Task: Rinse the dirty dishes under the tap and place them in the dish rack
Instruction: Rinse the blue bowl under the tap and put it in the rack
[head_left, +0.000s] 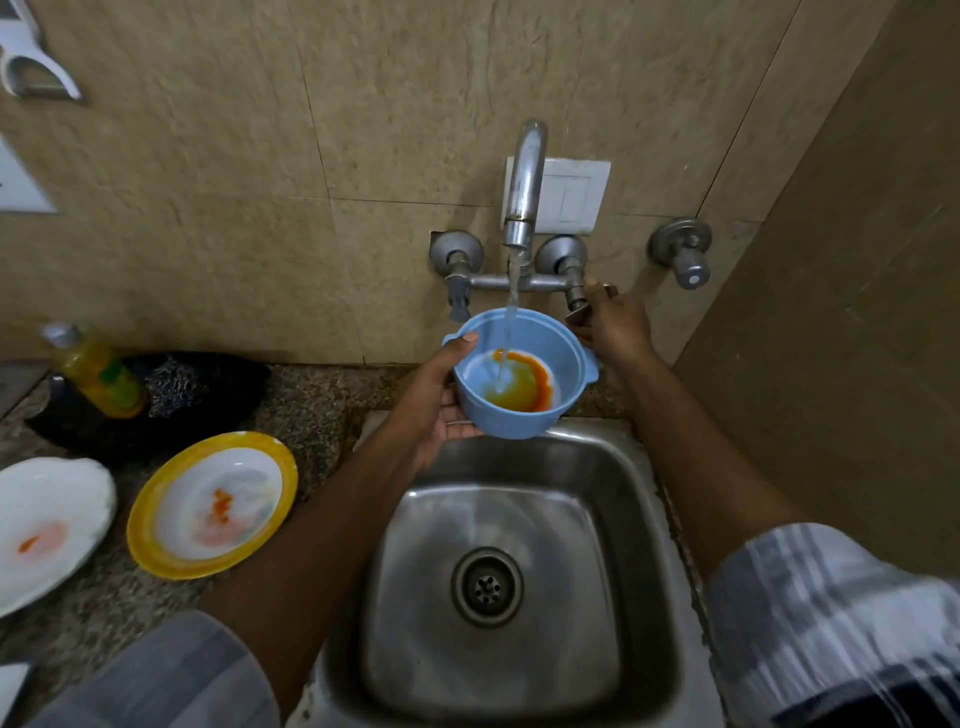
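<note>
My left hand (434, 400) grips the blue bowl (519, 371) under the running tap (522, 192) above the sink (613, 457), orange gunk still in it. Right hand (613, 322) is wrapped round the tap handle (584, 306). Two dirty plates (213, 504) wait on the table (306, 405).
</note>
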